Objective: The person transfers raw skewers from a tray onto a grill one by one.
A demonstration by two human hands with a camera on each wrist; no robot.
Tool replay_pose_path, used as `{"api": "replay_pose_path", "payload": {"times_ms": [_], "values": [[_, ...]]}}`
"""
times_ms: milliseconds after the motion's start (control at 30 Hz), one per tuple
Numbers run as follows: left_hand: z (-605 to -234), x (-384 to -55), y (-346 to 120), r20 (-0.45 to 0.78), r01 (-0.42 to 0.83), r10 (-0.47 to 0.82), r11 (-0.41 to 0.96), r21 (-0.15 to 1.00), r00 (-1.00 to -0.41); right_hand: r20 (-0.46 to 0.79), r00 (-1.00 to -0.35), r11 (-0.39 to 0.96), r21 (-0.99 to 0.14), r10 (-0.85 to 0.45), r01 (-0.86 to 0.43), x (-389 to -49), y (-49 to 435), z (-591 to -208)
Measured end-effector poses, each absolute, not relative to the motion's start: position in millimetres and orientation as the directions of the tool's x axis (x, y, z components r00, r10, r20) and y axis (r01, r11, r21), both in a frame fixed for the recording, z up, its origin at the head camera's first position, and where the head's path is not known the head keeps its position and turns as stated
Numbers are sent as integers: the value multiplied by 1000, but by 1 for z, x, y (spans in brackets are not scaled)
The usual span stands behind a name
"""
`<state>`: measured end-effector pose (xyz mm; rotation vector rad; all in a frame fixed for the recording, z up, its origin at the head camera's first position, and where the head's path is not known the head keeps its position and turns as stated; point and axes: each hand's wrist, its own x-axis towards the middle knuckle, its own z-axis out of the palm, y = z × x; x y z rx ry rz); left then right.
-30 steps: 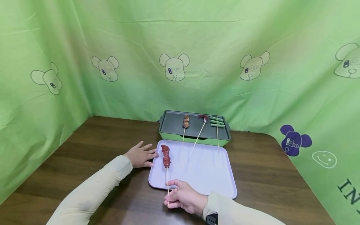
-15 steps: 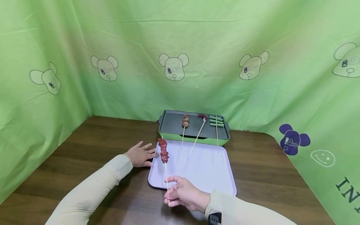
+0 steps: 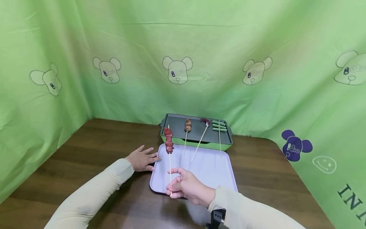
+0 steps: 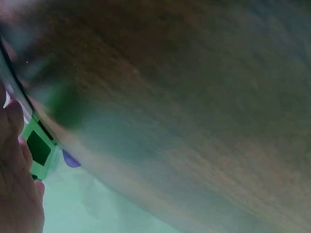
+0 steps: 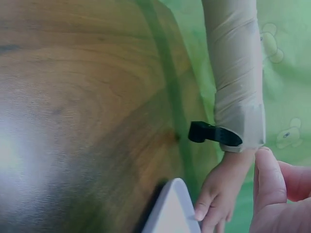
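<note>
My right hand (image 3: 188, 186) pinches the lower stick of a skewer of red meat (image 3: 169, 140), held upright in the head view. The meat overlaps the grill's front left corner there, over the back left part of the lilac tray (image 3: 206, 168). My left hand (image 3: 142, 159) lies with fingers spread and straight, fingertips at the tray's left rim. In the right wrist view the right thumb and finger show at the lower right, with the skewer out of sight. The left wrist view catches only part of the left hand (image 4: 19, 194).
Behind the tray stands a green grill with a dark plate (image 3: 175, 122). On it lie a brown meat skewer (image 3: 187, 125), a skewer with a dark red curled piece (image 3: 205, 121) and a skewer of green strips (image 3: 219, 126). Their sticks reach over the tray. A green curtain surrounds the wooden table (image 3: 114, 140).
My right hand has lifted the red meat skewer off the tray and moved it forward, toward the grill's left front. The left hand has stayed at the tray's rim.
</note>
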<state>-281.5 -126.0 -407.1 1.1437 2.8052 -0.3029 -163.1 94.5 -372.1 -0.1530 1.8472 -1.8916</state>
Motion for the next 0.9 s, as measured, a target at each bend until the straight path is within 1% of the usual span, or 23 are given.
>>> {"api": "replay_pose_path", "payload": {"times_ms": [200, 367, 567, 733, 900], "values": [[-409, -284, -124, -200, 690, 661, 701, -178, -723, -235, -878, 10, -967, -417, 254, -171, 90, -369], [-410, -287, -125, -198, 679, 650, 711, -183, -734, -231, -886, 1, -968, -402, 252, -182, 83, -370], [-410, -289, -127, -190, 683, 656, 708, -181, -731, -230, -905, 8, -970, -358, 243, -203, 77, -368], [-409, -288, -125, -206, 674, 642, 716, -181, -738, -252, -918, 19, -966, -307, 259, -219, 78, -364], [-410, -288, -125, -217, 673, 638, 718, -177, -738, -261, -927, 2, -963, -271, 270, -235, 78, -359]]}}
